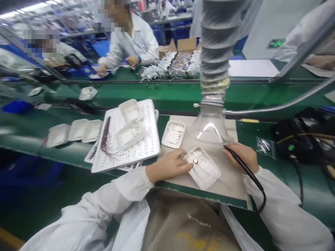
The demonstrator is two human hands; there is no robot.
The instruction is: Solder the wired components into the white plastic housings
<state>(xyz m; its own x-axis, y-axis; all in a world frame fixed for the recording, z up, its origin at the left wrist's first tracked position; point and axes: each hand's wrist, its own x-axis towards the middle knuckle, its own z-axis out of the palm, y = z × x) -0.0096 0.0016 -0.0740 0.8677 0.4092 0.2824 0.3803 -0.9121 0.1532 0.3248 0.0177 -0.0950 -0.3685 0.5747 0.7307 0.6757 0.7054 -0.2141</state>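
Note:
My left hand is closed at the left edge of a white plastic tray, its fingertips pinching the rim. A small round silver-rimmed part shows beside those fingertips. My right hand is wrapped round a tool with a black cord; the tool's tip is hidden near the clear hood. Behind the held tray lies another white tray with small dark marks, on the beige mat.
A clear hood on a grey duct hangs over the mat. Left are a white perforated board with dark red wires and several white trays. Black equipment stands right. People work across the bench.

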